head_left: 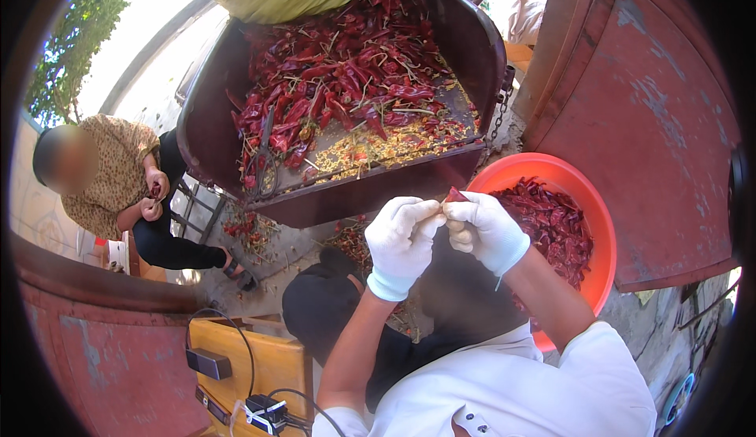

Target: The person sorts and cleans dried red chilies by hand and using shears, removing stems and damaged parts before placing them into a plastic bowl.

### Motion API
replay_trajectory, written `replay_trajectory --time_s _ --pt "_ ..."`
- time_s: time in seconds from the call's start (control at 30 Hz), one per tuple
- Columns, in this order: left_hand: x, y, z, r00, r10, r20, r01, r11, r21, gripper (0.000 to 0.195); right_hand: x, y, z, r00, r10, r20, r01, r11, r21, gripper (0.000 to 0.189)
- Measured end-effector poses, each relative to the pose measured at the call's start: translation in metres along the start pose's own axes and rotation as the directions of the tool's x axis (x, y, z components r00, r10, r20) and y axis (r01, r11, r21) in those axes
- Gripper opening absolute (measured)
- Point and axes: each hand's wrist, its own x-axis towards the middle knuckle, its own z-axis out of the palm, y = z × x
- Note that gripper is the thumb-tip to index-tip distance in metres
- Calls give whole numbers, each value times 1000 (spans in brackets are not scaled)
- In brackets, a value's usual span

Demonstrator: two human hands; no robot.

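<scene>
A dried red chili pepper (455, 195) is held up between my two hands, both in white knit gloves. My right hand (481, 227) pinches its red body, while the fingertips of my left hand (404, 239) grip its pale stem end. Just beyond them, the dark red metal cart bed (360, 192) bears a heap of dried red chilies (348, 71) with stems. Scattered yellow seeds (366, 153) lie along the cart's near edge. Under and beside my right arm stands an orange plastic basin (602, 242) holding many red chilies (549, 224).
Scissors (266, 159) lie at the cart's left corner. At left, a seated person (112, 177) holds a chili in both hands. Red metal doors (655, 124) flank the space. A wooden box (248, 354) with cables stands near my left elbow. Chili scraps (251, 230) litter the ground.
</scene>
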Motion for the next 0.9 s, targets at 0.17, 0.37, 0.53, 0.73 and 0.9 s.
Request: replay_trajectory --time_s 0.17,0.37,0.53,0.73,0.9 --pt "-2 1 7 994 41 -99 -34 997 76 18 9 24 -2 991 106 87 -137 821 554 8" --pt "-4 7 3 800 -599 40 508 640 -577 11 -1 15 36 845 -510 -160 413 813 -410 8" --pt "-5 8 4 708 -701 80 504 423 -753 12 2 25 36 326 -892 314 563 -83 -823 17" --pt "23 -37 -53 597 -750 -283 240 505 -829 10 -40 61 23 646 -722 247 527 188 -829 12" --pt "12 -46 -83 924 -370 -102 383 904 193 34 -41 48 -48 667 -737 -104 261 362 -895 14"
